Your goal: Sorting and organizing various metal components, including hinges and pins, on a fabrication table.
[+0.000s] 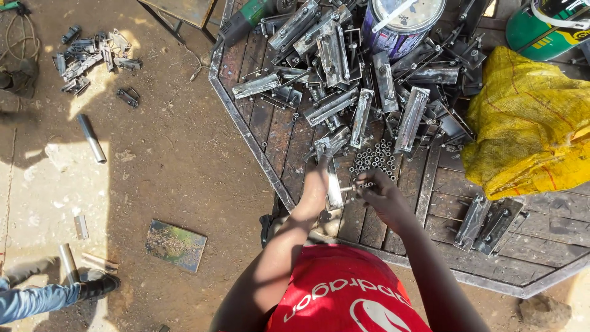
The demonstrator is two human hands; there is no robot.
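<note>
The left hand (319,169) presses down with fingers closed on a long metal bracket (334,184), whose long axis runs away from the person across the slatted surface (393,230). The right hand (375,190) pinches a small bolt (348,188) pointing sideways at the bracket, just beside a pile of nuts (373,157)

I see both my bare arms reaching far. My left hand (318,175) stretches flat, fingers extended; my right hand (376,192) curls, fingers pinched together.
</note>
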